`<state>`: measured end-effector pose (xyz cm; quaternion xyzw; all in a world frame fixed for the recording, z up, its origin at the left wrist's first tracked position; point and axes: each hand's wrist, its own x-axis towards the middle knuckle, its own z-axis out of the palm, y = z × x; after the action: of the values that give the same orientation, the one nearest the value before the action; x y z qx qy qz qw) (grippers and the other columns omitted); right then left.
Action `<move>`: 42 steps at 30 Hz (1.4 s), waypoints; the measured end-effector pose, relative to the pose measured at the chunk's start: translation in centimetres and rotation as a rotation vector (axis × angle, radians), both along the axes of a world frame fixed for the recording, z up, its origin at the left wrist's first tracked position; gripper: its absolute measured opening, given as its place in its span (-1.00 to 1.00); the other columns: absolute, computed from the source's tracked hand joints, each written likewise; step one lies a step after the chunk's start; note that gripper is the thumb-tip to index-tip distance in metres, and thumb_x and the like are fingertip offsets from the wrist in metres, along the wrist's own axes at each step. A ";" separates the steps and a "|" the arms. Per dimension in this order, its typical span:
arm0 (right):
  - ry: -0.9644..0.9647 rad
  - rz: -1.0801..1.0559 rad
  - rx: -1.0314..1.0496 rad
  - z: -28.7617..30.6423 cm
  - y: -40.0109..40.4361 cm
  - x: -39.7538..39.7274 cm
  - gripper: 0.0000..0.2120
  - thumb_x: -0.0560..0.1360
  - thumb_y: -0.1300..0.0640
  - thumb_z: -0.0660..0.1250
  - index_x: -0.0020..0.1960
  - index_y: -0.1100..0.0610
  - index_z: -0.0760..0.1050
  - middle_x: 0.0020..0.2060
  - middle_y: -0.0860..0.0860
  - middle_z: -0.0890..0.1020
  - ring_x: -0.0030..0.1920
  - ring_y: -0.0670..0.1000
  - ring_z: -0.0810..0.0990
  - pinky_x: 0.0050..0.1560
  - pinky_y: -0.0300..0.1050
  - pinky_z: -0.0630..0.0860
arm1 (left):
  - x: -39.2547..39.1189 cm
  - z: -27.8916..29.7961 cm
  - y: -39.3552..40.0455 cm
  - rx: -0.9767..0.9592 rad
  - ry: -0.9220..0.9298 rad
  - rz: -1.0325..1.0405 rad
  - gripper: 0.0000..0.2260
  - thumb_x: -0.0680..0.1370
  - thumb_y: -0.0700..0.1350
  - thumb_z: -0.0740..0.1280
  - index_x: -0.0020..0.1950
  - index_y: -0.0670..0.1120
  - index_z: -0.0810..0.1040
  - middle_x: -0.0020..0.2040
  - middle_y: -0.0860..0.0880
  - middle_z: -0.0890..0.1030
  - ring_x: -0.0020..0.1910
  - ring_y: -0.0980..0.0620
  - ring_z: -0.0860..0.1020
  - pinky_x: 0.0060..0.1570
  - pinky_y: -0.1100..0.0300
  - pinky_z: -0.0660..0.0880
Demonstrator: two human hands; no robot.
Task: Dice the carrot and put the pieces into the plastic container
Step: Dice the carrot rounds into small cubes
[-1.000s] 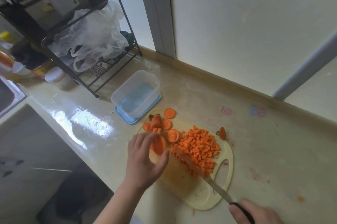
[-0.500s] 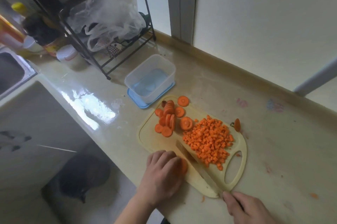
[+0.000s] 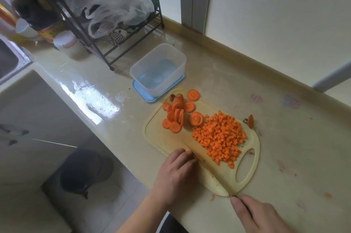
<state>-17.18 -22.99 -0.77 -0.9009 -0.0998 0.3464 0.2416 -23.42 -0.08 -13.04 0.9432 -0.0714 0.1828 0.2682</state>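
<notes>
A pale yellow cutting board lies on the counter. A heap of diced carrot covers its right half, and several round carrot slices lie at its far left corner. My left hand rests on the board's near edge, fingers curled over carrot slices that are almost hidden. My right hand grips the handle of a knife, whose blade lies across the board right beside my left fingers. A clear plastic container, empty, stands on its blue lid behind the board.
A black wire rack with plastic bags stands at the back left, with a white jar and bottles beside it. A carrot end lies off the board's right edge. The counter edge drops off at the left, over a dark bin.
My left hand picked up carrot slices, carried them to the board's near edge and pressed them down. The knife blade came alongside my left fingers.
</notes>
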 end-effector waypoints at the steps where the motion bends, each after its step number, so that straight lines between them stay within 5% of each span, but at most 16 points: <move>1: -0.013 0.002 -0.003 0.0 -0.2 -0.1 0.04 -0.14 -0.69 -0.51 -0.18 -0.17 0.47 -0.27 0.01 0.66 -0.09 -0.12 0.64 -0.16 -0.40 0.42 | 0.0 0.1 0.0 -0.006 -0.011 0.002 -0.79 0.54 -0.26 0.43 0.16 -0.22 0.66 0.22 -0.12 0.62 0.18 -0.14 0.54 0.19 0.04 0.52; 3: -0.042 -0.001 -0.003 0.2 -0.7 -0.3 -0.02 -0.14 -0.67 -0.55 -0.18 -0.27 0.42 -0.24 -0.03 0.68 -0.04 -0.15 0.62 -0.14 -0.42 0.40 | 0.1 0.3 -0.1 -0.020 -0.032 0.007 -0.81 0.53 -0.25 0.45 0.14 -0.21 0.67 0.21 -0.11 0.62 0.15 -0.13 0.55 0.16 0.06 0.53; 6: -0.100 0.047 -0.030 0.3 -0.8 -0.2 0.10 -0.05 -0.64 -0.58 -0.10 -0.16 0.52 -0.36 -0.06 0.61 -0.13 -0.17 0.62 -0.14 -0.39 0.43 | 0.3 0.8 -0.3 -0.044 -0.054 0.033 -0.81 0.50 -0.25 0.51 0.09 -0.17 0.66 0.18 -0.07 0.62 0.11 -0.12 0.56 0.11 0.08 0.54; 10: -0.109 0.185 -0.101 -0.6 0.7 0.1 -0.02 0.13 -0.47 -0.52 0.09 -0.08 0.46 -0.11 -0.01 0.67 -0.01 -0.08 0.63 -0.06 -0.28 0.46 | 0.3 1.0 -0.3 -0.072 -0.050 0.046 -0.87 0.57 -0.18 0.42 0.08 -0.17 0.69 0.16 -0.07 0.65 0.10 -0.12 0.58 0.12 0.09 0.54; 14: -0.088 0.180 0.004 -1.6 1.7 0.7 -0.16 0.32 -0.45 -0.40 -0.04 0.04 0.47 -0.16 0.01 0.65 -0.06 -0.03 0.60 -0.05 -0.10 0.44 | 0.4 1.3 -0.3 -0.057 -0.044 0.050 -0.87 0.53 -0.22 0.48 0.07 -0.18 0.69 0.13 -0.08 0.65 0.07 -0.14 0.59 0.07 0.06 0.56; 19: -0.048 0.092 0.057 -2.1 -0.1 0.7 0.05 0.15 -0.64 -0.44 -0.13 0.09 0.52 -0.29 0.01 0.65 -0.18 -0.09 0.59 -0.12 -0.11 0.48 | 0.0 1.4 -0.3 -0.060 -0.086 0.065 -0.92 0.54 -0.22 0.47 -0.01 -0.21 0.68 0.01 -0.13 0.64 0.01 -0.16 0.58 0.06 0.08 0.55; 25: -0.073 0.115 0.034 -0.7 -0.9 -0.2 -0.11 0.20 -0.56 -0.40 -0.07 -0.08 0.51 -0.25 -0.03 0.67 -0.07 -0.14 0.60 -0.08 -0.26 0.46 | 0.1 1.2 -0.5 -0.053 -0.089 0.066 -0.90 0.50 -0.24 0.49 -0.01 -0.21 0.67 0.03 -0.13 0.65 0.04 -0.13 0.56 0.12 0.11 0.52; 32: -0.070 0.187 -0.159 -0.4 -0.1 -0.8 0.20 -0.08 -0.53 -0.74 0.03 -0.09 0.42 -0.25 -0.03 0.58 -0.03 -0.09 0.61 -0.06 -0.27 0.46 | 0.0 0.9 -0.3 -0.071 -0.082 0.071 -0.86 0.47 -0.26 0.53 0.01 -0.22 0.70 0.04 -0.12 0.66 0.09 -0.13 0.58 0.14 0.09 0.54; 39: -0.092 0.175 0.084 -2.4 1.1 -0.1 -0.04 0.18 -0.59 -0.51 -0.21 0.05 0.42 -0.35 0.00 0.58 -0.21 -0.02 0.56 -0.19 -0.07 0.40 | -0.1 1.4 -0.2 -0.077 -0.078 0.074 -0.90 0.50 -0.25 0.51 -0.01 -0.20 0.70 0.03 -0.11 0.66 0.07 -0.12 0.59 0.13 0.08 0.56; 42: -0.059 0.092 0.117 -2.2 -0.2 -0.4 -0.06 0.18 -0.64 -0.41 -0.22 0.03 0.48 -0.36 -0.01 0.62 -0.23 -0.13 0.57 -0.16 -0.17 0.43 | -0.5 1.2 0.0 -0.088 -0.076 0.082 -0.87 0.50 -0.24 0.52 0.03 -0.20 0.70 0.07 -0.10 0.63 0.09 -0.12 0.59 0.16 0.11 0.55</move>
<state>-17.62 -23.22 -2.99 -0.8895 -0.1682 0.3240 0.2748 -23.94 -0.05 -11.81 0.9251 -0.0346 0.2321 0.2986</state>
